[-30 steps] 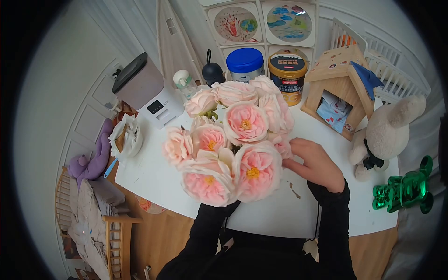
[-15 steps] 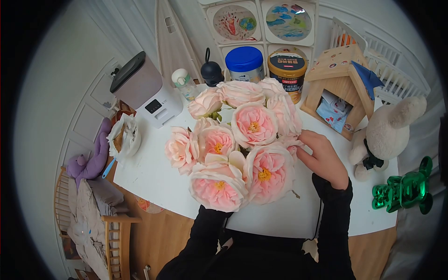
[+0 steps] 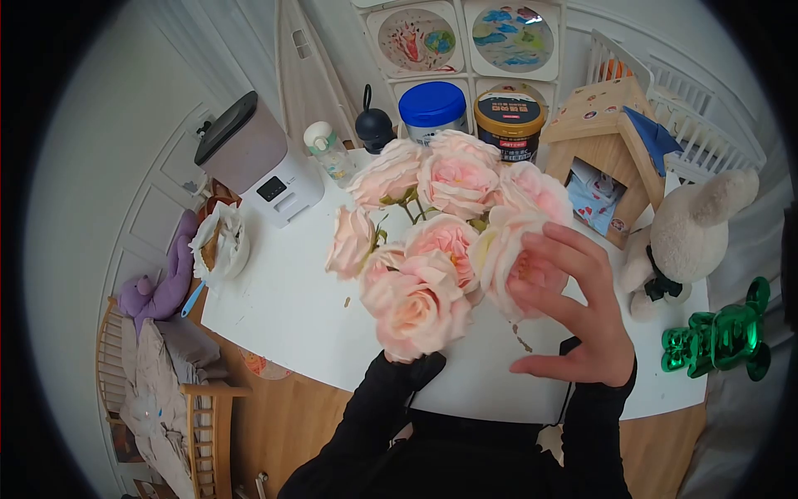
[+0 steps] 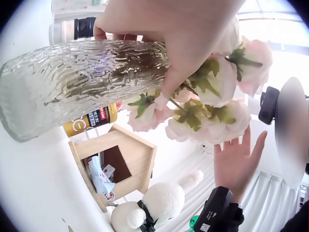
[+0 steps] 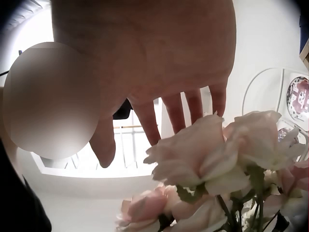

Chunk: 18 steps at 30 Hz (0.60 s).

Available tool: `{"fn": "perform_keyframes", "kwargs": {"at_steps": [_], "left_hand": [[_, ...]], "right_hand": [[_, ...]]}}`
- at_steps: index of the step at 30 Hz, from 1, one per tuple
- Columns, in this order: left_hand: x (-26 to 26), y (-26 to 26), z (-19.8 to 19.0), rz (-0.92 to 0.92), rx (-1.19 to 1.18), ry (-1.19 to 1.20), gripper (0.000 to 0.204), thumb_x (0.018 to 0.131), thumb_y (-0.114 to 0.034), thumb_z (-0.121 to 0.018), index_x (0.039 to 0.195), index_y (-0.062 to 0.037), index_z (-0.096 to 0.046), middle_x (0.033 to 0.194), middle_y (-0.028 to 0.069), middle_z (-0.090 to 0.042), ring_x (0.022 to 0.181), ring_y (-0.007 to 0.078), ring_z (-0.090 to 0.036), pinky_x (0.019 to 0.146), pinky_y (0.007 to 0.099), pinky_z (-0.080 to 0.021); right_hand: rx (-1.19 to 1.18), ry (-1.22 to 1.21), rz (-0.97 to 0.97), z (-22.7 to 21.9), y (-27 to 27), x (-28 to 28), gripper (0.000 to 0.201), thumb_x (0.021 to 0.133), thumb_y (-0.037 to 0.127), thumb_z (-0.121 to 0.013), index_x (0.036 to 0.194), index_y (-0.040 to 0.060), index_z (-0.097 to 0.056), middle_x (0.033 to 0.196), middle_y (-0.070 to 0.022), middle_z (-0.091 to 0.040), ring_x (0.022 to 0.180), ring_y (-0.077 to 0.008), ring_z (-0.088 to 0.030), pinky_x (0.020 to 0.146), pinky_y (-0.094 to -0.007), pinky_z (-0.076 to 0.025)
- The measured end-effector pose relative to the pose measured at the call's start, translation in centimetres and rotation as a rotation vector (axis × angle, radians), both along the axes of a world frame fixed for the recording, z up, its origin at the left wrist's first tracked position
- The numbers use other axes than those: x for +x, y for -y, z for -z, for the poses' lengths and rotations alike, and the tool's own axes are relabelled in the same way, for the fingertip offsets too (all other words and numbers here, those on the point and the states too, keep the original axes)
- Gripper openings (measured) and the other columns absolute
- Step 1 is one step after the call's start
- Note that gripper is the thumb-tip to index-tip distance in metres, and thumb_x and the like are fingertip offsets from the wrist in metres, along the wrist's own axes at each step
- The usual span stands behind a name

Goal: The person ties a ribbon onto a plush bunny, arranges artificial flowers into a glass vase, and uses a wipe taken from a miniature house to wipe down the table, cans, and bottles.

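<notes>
Tilted away now: a second ago the bouquet of pink roses (image 3: 440,241) faced up toward the head camera with open centres showing, and the right hand (image 3: 569,308) lay low against its right side; now the blooms lean toward the back of the tabletop (image 3: 283,308), green stems showing between them, and the right hand has lifted, fingers spread and straight, palm brushing the nearest bloom. Left hand (image 4: 183,34) is hidden under the flowers in the head view, but the left wrist view shows it wrapped around a textured clear glass vase (image 4: 82,82), fingers curled round the neck end where the stems enter, the vase held off the tabletop and tipped nearly level. Handling judgement: the glass looks thick and rigid, probably the heavy part, and its rippled surface should give some grip, yet it would break if dropped. The blooms look soft and top-heavy, petals easily crushed, so a hold belongs on the vase body or the stems, not the heads. Whether the vase holds water I cannot tell. Behind stand a wooden toy house (image 3: 611,154), two canisters and a plush rabbit (image 3: 690,241).
</notes>
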<state>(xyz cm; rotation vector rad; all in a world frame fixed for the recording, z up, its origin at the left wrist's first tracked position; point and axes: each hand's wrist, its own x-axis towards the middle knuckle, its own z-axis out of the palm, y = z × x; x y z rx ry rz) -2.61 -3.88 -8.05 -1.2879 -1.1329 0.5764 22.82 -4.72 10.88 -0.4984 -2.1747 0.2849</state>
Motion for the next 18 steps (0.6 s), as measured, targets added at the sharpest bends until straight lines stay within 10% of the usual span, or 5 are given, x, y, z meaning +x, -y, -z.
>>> {"fn": "perform_keyframes", "kwargs": {"at_steps": [18], "left_hand": [[1.0,-0.9,-12.9,0.426,0.305,-1.384,0.039,0.075,-0.005,-0.065,0.111,-0.0132,-0.055,0.088,0.0081,-0.062,0.073,0.0174,-0.057,0.069,0.0249,-0.047]], "right_hand": [[-0.056,-0.089,0.207,1.4,-2.4,0.4,0.041,0.061,-0.003,-0.070,0.101,0.0052,-0.064,0.126,-0.0139,-0.056,0.117,-0.0358,-0.052,0.100,-0.0471,-0.040]]}}
